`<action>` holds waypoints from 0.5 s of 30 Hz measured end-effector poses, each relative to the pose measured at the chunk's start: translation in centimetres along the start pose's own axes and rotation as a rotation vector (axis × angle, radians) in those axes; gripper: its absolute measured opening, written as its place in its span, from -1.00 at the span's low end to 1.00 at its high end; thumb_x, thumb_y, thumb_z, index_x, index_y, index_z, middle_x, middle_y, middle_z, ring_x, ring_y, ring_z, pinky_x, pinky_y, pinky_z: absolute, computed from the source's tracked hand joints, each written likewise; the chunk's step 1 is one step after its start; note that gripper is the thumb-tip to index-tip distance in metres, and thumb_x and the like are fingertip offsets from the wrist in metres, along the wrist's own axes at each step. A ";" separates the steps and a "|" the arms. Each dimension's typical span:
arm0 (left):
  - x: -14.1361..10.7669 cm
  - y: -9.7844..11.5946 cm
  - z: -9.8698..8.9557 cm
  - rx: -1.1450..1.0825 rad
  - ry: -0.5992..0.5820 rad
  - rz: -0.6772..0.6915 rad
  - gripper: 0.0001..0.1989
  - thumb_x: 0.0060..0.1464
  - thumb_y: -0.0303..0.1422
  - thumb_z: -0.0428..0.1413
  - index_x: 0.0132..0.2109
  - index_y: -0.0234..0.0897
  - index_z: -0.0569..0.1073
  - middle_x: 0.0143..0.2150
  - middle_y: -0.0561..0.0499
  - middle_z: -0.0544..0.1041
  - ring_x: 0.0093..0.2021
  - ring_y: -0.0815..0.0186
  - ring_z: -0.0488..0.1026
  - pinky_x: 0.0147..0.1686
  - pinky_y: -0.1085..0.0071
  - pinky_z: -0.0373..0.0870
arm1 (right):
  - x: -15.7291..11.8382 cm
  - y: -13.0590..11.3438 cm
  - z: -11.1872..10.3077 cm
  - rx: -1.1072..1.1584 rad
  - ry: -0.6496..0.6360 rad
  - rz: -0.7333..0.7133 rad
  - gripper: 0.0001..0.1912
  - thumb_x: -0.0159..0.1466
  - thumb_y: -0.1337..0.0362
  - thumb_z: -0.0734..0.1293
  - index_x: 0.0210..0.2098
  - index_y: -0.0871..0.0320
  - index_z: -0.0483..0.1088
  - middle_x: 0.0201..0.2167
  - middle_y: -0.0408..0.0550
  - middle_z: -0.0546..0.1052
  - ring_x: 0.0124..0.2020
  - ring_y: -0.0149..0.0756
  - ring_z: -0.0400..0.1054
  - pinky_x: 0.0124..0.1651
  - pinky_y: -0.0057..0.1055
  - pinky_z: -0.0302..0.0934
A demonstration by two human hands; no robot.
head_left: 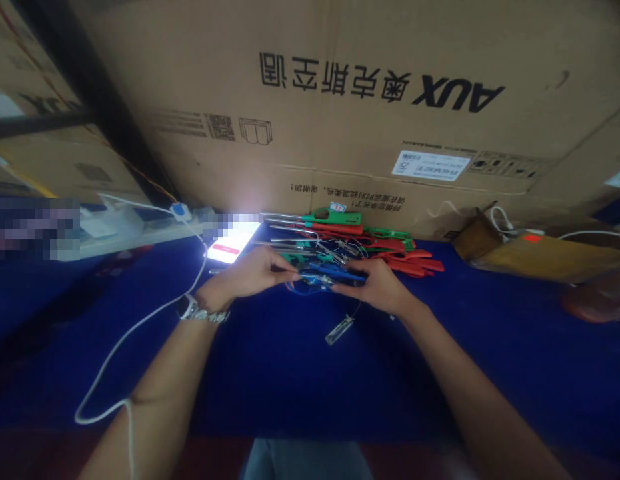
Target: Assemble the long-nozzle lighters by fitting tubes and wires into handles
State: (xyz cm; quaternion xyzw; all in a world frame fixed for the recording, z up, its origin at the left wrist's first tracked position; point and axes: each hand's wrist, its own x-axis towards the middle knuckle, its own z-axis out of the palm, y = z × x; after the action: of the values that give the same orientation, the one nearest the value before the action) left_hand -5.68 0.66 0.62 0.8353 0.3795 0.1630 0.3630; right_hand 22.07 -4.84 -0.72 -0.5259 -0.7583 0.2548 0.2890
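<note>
Both hands are at a blue long-nosed lighter [317,279] with what look like inner parts showing, just over the blue cloth. My left hand [257,272], a watch [188,306] on its wrist, pinches the left end between thumb and fingers. Round the right end, the thumb and fingers of my right hand [377,285] are closed. Behind them lies a pile of long-nosed lighters, among them a green one [335,217] and several red ones [415,261], with thin metal barrels pointing left. A small clear part [339,329] with a thin wire lies nearer me.
A lit phone [233,241] stands left of the pile, with a white cable [135,327] running across the cloth [300,387]. A large cardboard box [335,147] forms the back wall. A power strip [110,233] lies at left, and a yellowish box [540,257] at right.
</note>
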 end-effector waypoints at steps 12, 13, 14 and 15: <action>0.0 -0.5 -0.3 0.037 0.011 0.003 -0.68 0.14 -0.10 0.18 -0.20 -0.23 0.69 -0.40 -0.03 0.65 -0.48 0.35 0.39 -0.43 0.41 0.22 | 0.5 0.6 0.4 0.238 -0.079 0.031 -0.58 0.18 -0.02 0.45 -0.12 0.15 0.59 -0.32 -0.09 0.60 -0.33 -0.25 0.45 -0.22 -0.32 0.28; 0.0 -0.5 -0.3 0.041 0.016 0.014 -0.67 0.15 -0.10 0.17 -0.20 -0.24 0.69 -0.41 -0.03 0.64 -0.48 0.36 0.38 -0.43 0.41 0.21 | 0.5 0.5 0.4 0.209 -0.045 0.020 -0.57 0.20 -0.04 0.43 -0.12 0.16 0.58 -0.30 -0.08 0.61 -0.33 -0.24 0.45 -0.23 -0.32 0.28; 0.0 -0.5 -0.4 0.041 0.020 0.028 -0.67 0.16 -0.10 0.17 -0.21 -0.24 0.69 -0.41 -0.03 0.64 -0.48 0.36 0.37 -0.44 0.42 0.21 | 0.5 0.5 0.5 0.172 -0.010 0.012 -0.56 0.21 -0.06 0.42 -0.13 0.17 0.57 -0.31 -0.07 0.61 -0.35 -0.24 0.45 -0.26 -0.32 0.27; -0.1 -0.4 -0.4 0.036 0.026 0.040 -0.67 0.17 -0.11 0.16 -0.21 -0.25 0.69 -0.41 -0.03 0.64 -0.48 0.37 0.36 -0.44 0.42 0.21 | 0.4 0.4 0.6 0.133 0.021 0.007 -0.54 0.20 -0.08 0.42 -0.14 0.18 0.57 -0.32 -0.07 0.61 -0.36 -0.23 0.45 -0.28 -0.33 0.27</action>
State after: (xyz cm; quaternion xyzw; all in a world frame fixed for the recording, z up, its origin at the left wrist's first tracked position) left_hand -6.17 1.01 0.61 0.8469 0.3705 0.1742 0.3394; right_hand 21.79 -4.37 -1.32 -0.5106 -0.7348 0.3003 0.3304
